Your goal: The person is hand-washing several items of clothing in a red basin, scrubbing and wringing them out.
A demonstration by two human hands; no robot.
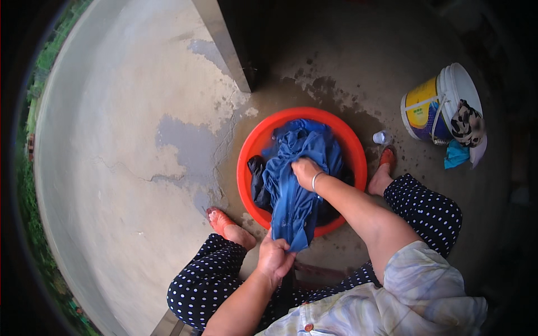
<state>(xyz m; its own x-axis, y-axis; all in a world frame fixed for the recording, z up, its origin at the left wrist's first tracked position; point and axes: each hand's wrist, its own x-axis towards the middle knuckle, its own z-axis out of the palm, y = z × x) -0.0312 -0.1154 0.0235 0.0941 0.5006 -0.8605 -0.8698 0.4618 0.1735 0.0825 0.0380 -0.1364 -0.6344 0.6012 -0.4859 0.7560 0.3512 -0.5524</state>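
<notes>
A wet blue garment (302, 145) lies bunched in a round red basin (245, 168) on the floor between my feet. Its near end is drawn out over the basin's front rim. My left hand (274, 257) is closed on that near end, just outside the rim. Over the middle of the basin, my right hand (306, 172), with a bracelet at the wrist, is closed on the cloth's folds. Dark cloth (258, 182) lies in the basin at the left of the garment. The fingertips of my right hand are partly hidden.
At the right stands a white and yellow bucket (421, 106) with patterned cloth (468, 124) and a teal cloth (457, 154) hanging from it. A small white cup (379, 138) lies near my right foot. A post (224, 45) rises beyond the basin. The concrete floor has wet patches.
</notes>
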